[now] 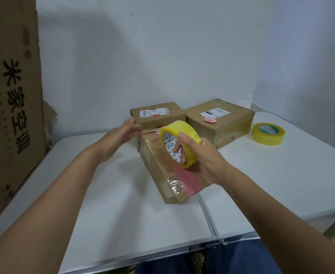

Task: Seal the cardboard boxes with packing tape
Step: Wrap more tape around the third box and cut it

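A flat cardboard box [162, 171] lies on the white table [123, 214], its top covered in clear tape with a pink patch near the front. My right hand [200, 157] holds a yellow roll of packing tape [179, 142] above the box, fingers through its core and thumb over the rim. My left hand [123, 133] hovers blurred at the box's far left corner with relaxed fingers, holding nothing. Two more cardboard boxes stand behind: a small one [157, 115] and a larger one [220, 121].
A second yellow tape roll [268, 133] lies at the right of the table. A small pink object [209, 120] sits on the larger box. A tall printed carton [10, 105] leans at the left. A seam [208, 218] divides the table.
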`<state>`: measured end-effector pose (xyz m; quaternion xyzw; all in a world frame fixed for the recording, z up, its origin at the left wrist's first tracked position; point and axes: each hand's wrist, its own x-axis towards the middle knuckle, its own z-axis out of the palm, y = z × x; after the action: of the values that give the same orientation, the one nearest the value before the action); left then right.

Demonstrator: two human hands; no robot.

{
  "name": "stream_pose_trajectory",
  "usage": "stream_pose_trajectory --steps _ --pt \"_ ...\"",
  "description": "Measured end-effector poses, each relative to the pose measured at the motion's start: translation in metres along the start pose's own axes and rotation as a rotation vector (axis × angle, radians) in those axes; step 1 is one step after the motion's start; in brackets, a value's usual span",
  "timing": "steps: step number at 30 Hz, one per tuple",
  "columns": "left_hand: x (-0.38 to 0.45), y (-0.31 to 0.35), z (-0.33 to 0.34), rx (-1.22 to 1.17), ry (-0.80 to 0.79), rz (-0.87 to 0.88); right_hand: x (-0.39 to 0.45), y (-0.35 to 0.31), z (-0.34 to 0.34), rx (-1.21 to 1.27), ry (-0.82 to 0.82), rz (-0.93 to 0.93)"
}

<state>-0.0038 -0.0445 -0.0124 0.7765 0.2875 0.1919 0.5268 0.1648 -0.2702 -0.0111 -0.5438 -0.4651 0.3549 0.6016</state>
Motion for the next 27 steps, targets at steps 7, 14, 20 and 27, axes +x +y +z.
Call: stream_pose_trajectory --steps 7,14,20,27 --pt "0.03 -0.001 0.028 0.016 -0.11 -0.186 0.001 0.004 0.003 -0.047 0.07 0.005" --pt "0.019 0.04 0.025 0.028 -0.092 -0.105 0.009 0.007 0.007 -0.069 0.113 -0.012" --pt "0.011 0.059 0.035 0.136 -0.043 -0.033 0.02 0.006 0.011 -0.098 0.151 0.012" --pt "0.009 0.036 0.054 0.198 0.321 0.129 0.062 -0.005 0.026 -0.105 0.231 0.093"
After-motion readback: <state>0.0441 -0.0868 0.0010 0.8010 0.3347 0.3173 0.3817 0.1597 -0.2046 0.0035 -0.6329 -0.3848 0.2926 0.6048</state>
